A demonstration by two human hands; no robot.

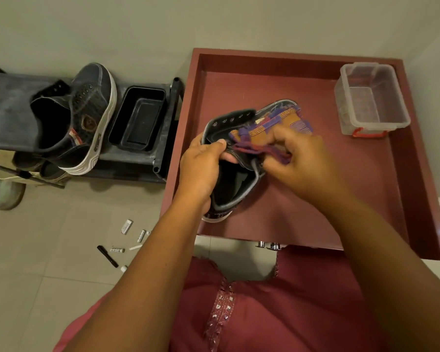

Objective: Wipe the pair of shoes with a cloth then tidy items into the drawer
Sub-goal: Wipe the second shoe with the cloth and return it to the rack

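Over the open maroon drawer [285, 212] I hold a dark high-top shoe [235, 184] with a white sole. My left hand [201, 166] grips its collar, thumb over the edge by the eyelets. My right hand [295, 158] pinches an orange and purple patterned cloth [285, 120] against the shoe's upper. The cloth covers the toe end. The other dark shoe [87, 115] of the pair lies on its side on a black rack [8, 110] at the left.
A clear plastic box [371, 97] with a red latch sits in the drawer's far right corner. A black tray [137, 118] rests on the rack. Small items lie on the tiled floor: a black marker [107, 256], batteries [141, 236], a lighter [126, 226]. More shoes sit under the rack.
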